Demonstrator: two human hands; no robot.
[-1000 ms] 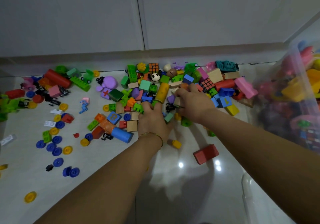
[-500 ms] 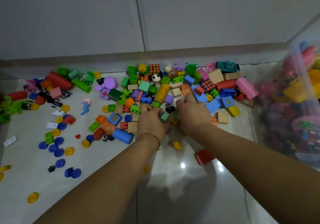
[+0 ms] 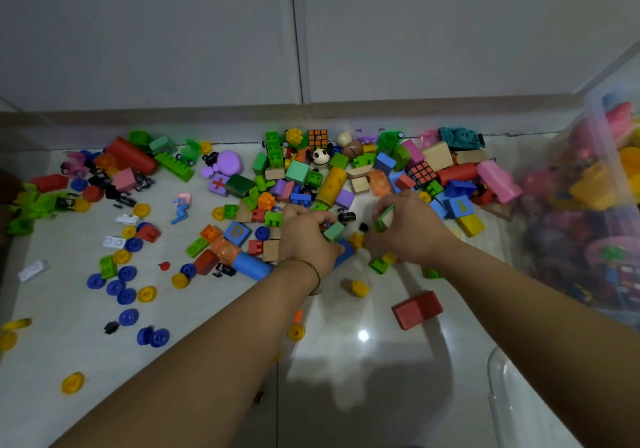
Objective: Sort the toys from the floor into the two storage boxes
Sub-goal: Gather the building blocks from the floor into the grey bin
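A wide heap of coloured toy blocks [image 3: 332, 184] lies on the pale floor in front of the wall. My left hand [image 3: 306, 240] rests low in the heap, fingers curled around a pale green block [image 3: 334, 231]. Just to its right, my right hand [image 3: 408, 228] is closed on a green block [image 3: 383, 218], held tilted a little above the floor. Small yellow and green pieces [image 3: 381, 262] lie under the right wrist. At the right edge stands a clear storage box [image 3: 588, 205], filled with toys.
Blue and yellow wheels [image 3: 126, 274] are strewn over the left floor. A red block [image 3: 417, 309] and a yellow piece [image 3: 358, 288] lie nearer to me. A clear curved rim [image 3: 498, 395] shows at bottom right. A grey wall with a skirting board closes the back.
Both hands have drawn back from the heap towards me. The left hand now grips a pale green block, and the right hand has picked up a green one.
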